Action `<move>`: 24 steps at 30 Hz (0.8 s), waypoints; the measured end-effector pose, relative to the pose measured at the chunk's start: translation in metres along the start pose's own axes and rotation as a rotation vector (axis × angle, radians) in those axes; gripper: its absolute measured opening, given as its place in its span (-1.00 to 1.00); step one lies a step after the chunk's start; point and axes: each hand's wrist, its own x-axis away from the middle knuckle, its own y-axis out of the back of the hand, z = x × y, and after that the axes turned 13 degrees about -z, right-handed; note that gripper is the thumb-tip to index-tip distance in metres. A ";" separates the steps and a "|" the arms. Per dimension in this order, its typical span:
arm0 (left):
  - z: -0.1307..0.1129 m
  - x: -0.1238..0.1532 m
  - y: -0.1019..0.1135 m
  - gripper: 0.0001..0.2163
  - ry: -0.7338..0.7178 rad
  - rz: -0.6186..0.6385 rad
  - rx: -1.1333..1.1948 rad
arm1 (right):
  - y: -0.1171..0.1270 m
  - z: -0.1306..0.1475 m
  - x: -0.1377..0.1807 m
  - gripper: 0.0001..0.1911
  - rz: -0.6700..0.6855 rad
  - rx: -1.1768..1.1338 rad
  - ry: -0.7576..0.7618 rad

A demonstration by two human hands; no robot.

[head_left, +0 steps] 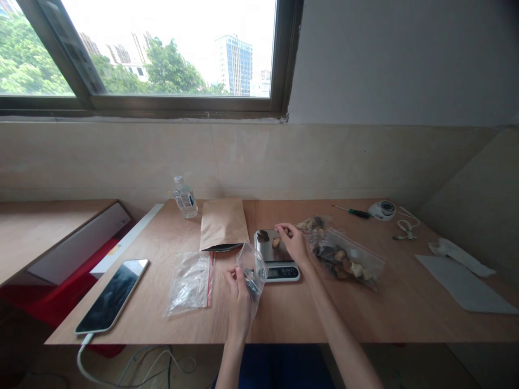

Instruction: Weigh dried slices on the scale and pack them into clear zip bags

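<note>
The small clear bag (252, 278) was held over the surface (227, 329), just left of the scale (264, 255), and overlapped the scale's left front corner from this view. Something grey and dark showed through its plastic, too blurred to name. The left hand (239, 296) had its grip closed on the bag's left side, thumb and fingers pinching the film. The right hand (297, 246) reached over the scale's metal plate; its grip was narrow, thumb and fingertips drawn close together, but whether a piece was caught between them was too small to tell. On the plate, near those fingertips, lay a dark piece (263, 236) and, to its right, a tan piece (276, 243).

Just right of the scale, a larger zip bag (344, 259) held brown, dark and pale pieces, with another filled bag (314, 223) behind it. Left of the left hand, a flat clear bag (190, 283) with a red seal line lay below a brown paper pouch (224, 224), whose mouth faced the person. Beyond the pouch's left side stood a bottle (185, 199) with a white cap. Farther left lay a phone (112, 297) with a cable plugged in. At the far right were a screwdriver (352, 211), a white dome camera (381, 210) and a white sheet (462, 283).
</note>
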 end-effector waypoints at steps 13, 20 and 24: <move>-0.010 0.006 0.000 -0.71 0.043 0.006 0.047 | -0.010 0.043 0.031 -0.66 0.278 -0.322 -0.087; -0.002 0.003 0.001 -0.71 0.026 -0.010 0.009 | -0.008 -0.032 0.021 -0.75 0.127 0.389 0.203; -0.003 0.003 0.000 -0.70 0.044 -0.024 0.033 | -0.006 -0.039 0.023 -0.77 0.144 0.518 0.216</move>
